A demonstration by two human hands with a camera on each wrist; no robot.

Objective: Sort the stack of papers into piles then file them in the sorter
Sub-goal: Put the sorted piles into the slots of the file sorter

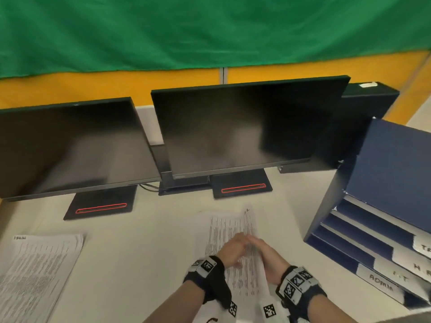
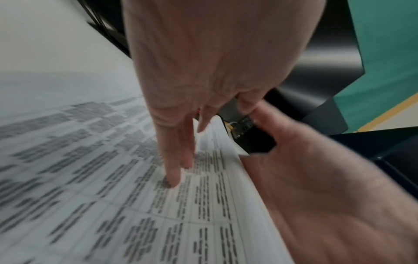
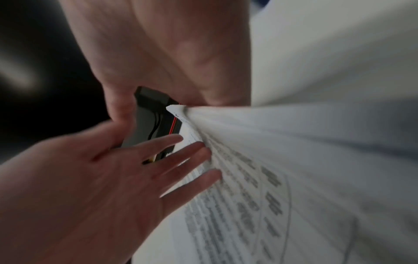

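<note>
A stack of printed papers [image 1: 231, 227] lies on the white desk in front of me, its right side lifted off the desk. My left hand [image 1: 233, 249] rests flat on the text with straight fingers [image 2: 175, 176]. My right hand [image 1: 264, 251] stands edge-on against the raised right side of the papers [image 3: 271, 160], fingers straight and thumb apart; the sheets lean on its palm [image 3: 172, 46]. The two hands nearly touch at the fingertips. A second printed pile [image 1: 35, 271] lies at the desk's left. The blue sorter [image 1: 387, 183] stands at the right with labelled slots.
Two dark monitors [image 1: 233, 127] [image 1: 70, 148] stand on black bases [image 1: 242, 186] just behind the papers. A black box [image 1: 370, 108] sits behind the sorter. Bare desk lies between the two piles.
</note>
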